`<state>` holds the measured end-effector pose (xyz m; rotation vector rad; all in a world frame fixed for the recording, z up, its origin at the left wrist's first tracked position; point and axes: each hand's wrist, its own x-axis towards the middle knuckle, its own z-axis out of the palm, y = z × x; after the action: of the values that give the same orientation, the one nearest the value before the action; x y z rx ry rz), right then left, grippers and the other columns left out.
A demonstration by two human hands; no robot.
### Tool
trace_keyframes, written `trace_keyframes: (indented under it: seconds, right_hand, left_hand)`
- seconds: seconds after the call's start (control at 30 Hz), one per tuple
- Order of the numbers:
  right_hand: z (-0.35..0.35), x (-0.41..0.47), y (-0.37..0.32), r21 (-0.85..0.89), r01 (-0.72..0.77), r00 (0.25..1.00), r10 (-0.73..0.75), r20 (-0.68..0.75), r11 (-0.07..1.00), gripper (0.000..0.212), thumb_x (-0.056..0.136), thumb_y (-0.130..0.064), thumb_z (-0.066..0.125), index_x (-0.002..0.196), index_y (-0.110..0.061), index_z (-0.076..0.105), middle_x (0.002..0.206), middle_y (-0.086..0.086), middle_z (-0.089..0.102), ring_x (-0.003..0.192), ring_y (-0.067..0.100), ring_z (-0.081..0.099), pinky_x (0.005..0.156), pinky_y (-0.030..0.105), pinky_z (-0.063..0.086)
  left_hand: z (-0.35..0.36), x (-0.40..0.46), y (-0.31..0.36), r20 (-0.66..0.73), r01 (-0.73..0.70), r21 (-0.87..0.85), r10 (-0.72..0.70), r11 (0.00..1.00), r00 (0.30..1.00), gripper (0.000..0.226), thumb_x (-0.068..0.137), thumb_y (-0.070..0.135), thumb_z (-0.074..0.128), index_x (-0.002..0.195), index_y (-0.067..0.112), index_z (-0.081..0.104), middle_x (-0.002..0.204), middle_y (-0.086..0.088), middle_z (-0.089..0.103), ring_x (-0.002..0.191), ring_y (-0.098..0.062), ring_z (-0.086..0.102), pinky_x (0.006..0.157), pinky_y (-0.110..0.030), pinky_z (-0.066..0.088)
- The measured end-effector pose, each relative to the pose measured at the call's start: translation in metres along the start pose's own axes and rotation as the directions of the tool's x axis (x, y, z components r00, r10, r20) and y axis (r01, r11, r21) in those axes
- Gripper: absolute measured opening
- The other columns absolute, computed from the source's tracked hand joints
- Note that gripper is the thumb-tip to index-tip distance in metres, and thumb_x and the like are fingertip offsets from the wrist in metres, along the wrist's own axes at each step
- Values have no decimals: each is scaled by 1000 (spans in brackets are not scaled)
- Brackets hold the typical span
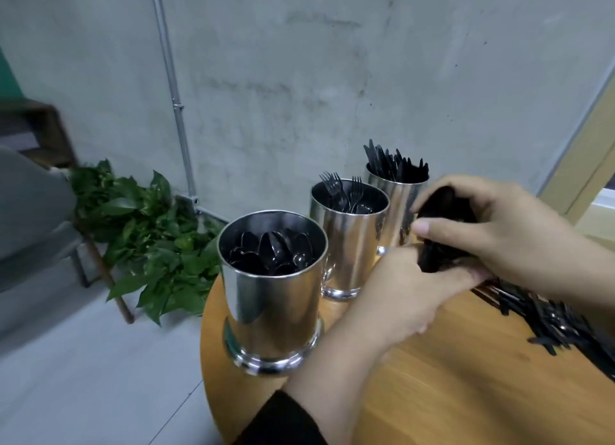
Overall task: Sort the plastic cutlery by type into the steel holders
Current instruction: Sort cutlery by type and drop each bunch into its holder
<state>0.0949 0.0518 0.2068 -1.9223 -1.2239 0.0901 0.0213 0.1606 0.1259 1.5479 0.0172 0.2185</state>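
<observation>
- Head view, only camera. Both hands meet over the round wooden table (449, 394), in front of the steel holders.
- Right hand (499, 231): fingers curled over a dark bundle of black plastic cutlery (442, 241); thumb pressed on its near side. Type of pieces in the bundle cannot be told; motion blur.
- Left hand (399, 288): comes up from below, fingers closed on the lower end of the same bundle. Dark sleeve at the wrist.
- Spoon holder (271, 311): left of the left hand, nearest the table edge; spoon bowls fill it to just under the rim.
- Fork holder (349, 245): beyond the left hand, between the other two; a few forks, tines up, lots of room.
- Knife holder (396, 205): just behind the right hand's fingertips, partly hidden by it; knives stand above the rim.
- Unsorted pile (549, 321): below and right of the right hand, black pieces spread on the table toward the frame edge.
- Progress, judged: all three holders started, types kept apart. The held bundle and the sizeable pile remain; roughly mid-task.
- Off the table, left: leafy green plant (149, 231) on the floor against the concrete wall (299, 78).
</observation>
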Motion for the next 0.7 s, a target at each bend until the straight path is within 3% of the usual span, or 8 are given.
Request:
trace_keyframes:
  seconds: [0.07,0.13,0.27,0.33,0.43,0.5,0.6,0.7]
  right_hand:
    - [4,9,-17,32,29,997,-27,-77,999,13,81,-31,74,89,-21,70,80,6,73,80,32,70,68,46,55]
    - [7,21,-33,56,51,989,-43,-145,997,11,86,-26,76,89,-18,69,80,9,73,78,35,71,63,44,54]
    - [17,52,-59,-46,107,934,-117,-338,993,14,87,-30,77,88,-18,68,75,6,69,72,21,67,64,32,52]
    - [27,66,-67,-142,104,923,-149,-355,984,17,88,-31,76,90,-16,68,73,1,67,65,12,61,57,20,45]
    - [45,83,-64,-252,61,942,-139,-305,966,19,89,-34,74,91,-17,67,75,-1,66,69,13,58,59,24,44]
    - [55,89,-59,-299,42,963,-119,-243,953,19,90,-36,73,90,-19,65,75,-2,66,69,14,58,63,26,45]
    - [72,88,-52,-396,32,995,-68,-77,918,19,90,-41,71,95,-23,65,83,-4,68,79,18,62,67,23,46]
    - [91,83,-41,-469,41,992,21,125,882,47,93,-55,60,132,-27,59,115,0,68,108,19,62,92,31,49]
  left_hand:
    - [-15,-12,23,-97,-91,55,96,994,991,16,90,31,78,81,25,66,57,14,55,42,0,43,48,-22,33]
    - [-32,-23,44,-165,-160,97,175,982,971,16,87,29,81,96,27,67,69,15,67,50,3,55,53,-20,40]
    - [-75,-42,64,-306,-187,268,267,945,914,46,89,37,77,132,38,60,106,16,72,96,8,67,86,-17,50]
    - [-93,-49,63,-380,-184,295,291,938,878,44,97,35,67,140,36,56,111,16,68,100,12,63,89,-11,44]
    - [-111,-59,55,-497,-158,363,334,918,801,32,105,23,53,136,31,57,109,15,69,97,13,63,88,-8,46]
    - [-125,-64,48,-578,-141,355,336,924,744,31,106,13,45,128,30,59,106,12,72,100,3,67,98,-25,52]
    - [-136,-67,41,-564,-47,371,265,928,782,40,101,4,39,123,29,61,110,10,72,103,-2,70,103,-39,53]
    - [-132,-70,45,-507,4,445,248,896,825,45,100,10,41,136,27,59,124,10,69,117,-2,63,111,-35,47]
